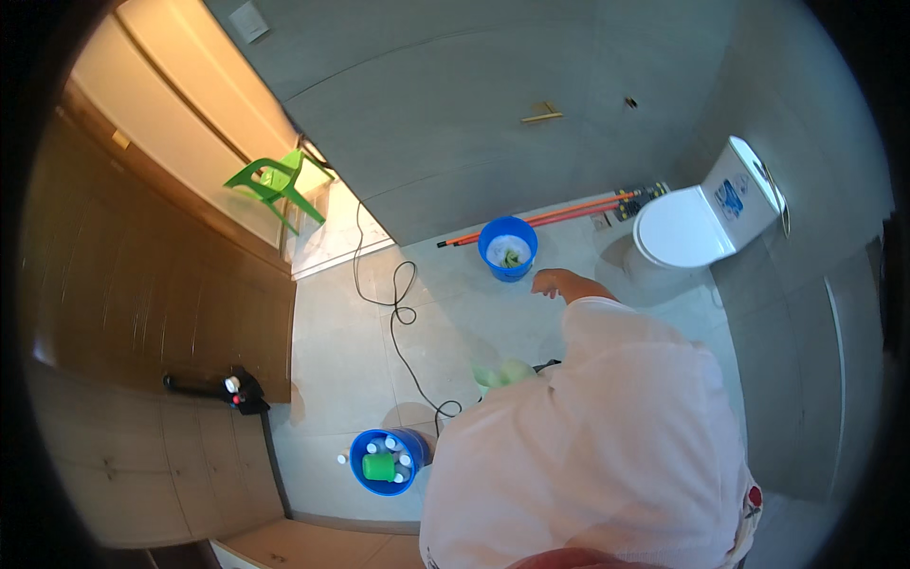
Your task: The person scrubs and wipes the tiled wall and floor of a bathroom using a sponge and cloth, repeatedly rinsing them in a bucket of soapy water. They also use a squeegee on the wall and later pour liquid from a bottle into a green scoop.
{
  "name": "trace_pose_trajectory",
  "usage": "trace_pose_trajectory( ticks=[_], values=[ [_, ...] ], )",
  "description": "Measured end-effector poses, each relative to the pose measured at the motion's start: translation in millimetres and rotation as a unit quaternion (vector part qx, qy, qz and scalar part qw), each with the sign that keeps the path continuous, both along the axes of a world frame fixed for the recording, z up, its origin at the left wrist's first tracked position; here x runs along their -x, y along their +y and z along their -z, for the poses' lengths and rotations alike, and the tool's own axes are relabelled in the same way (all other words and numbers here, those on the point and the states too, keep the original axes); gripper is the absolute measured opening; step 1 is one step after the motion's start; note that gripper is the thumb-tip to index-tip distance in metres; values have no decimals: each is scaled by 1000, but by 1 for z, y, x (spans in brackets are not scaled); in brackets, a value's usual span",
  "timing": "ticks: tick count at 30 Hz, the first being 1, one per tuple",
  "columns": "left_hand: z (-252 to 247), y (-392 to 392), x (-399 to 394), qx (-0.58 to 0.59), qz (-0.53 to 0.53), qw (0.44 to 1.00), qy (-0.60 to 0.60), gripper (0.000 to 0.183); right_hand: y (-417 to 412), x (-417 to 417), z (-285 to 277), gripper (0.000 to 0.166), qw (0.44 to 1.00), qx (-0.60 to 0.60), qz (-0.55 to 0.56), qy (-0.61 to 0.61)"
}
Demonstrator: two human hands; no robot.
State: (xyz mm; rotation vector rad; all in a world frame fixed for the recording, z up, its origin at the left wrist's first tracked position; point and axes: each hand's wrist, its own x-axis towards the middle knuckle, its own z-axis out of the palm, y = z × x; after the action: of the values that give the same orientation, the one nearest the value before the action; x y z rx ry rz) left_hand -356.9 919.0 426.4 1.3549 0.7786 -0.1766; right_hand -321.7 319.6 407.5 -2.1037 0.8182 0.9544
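My right hand [553, 283] reaches out from a white sleeve, bare and with its fingers bent loosely downward. Nothing shows in it. Close by, beyond the fingertips, stands a blue bucket [507, 248] with white suds and something green inside; hand and bucket look apart. My left hand is out of view behind the white shirt [604, 427]. At the shirt's edge a pale green object [503, 374] sticks out, perhaps a rubber glove, mostly hidden. A second blue bucket [359, 481] on the floor holds several white-capped bottles and a green plastic container [378, 467].
Orange and red poles [569, 213] lie along the wall beside a white toilet [682, 229]. A dark cable [402, 341] snakes across the tiled floor [341, 334] from the doorway. Beyond stands a green plastic chair [277, 183]. The brown door [156, 284] is at the left.
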Motion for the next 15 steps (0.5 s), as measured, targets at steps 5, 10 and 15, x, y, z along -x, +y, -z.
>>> trace_pose_trajectory(
  ticks=[5, 10, 15],
  values=[
    [-16, 32, 7, -33, 27, 999, -8, 22, 32, 47, 2, 46, 998, 38, 13, -46],
    [-3, 23, 4, 14, 128, 992, -3, 24, -22, 116, 78, 51, 962, 142, 171, -157],
    [-11, 85, 43, 28, 80, 996, -18, 26, 101, 55, 16, 50, 883, -131, 397, -211]
  ],
)
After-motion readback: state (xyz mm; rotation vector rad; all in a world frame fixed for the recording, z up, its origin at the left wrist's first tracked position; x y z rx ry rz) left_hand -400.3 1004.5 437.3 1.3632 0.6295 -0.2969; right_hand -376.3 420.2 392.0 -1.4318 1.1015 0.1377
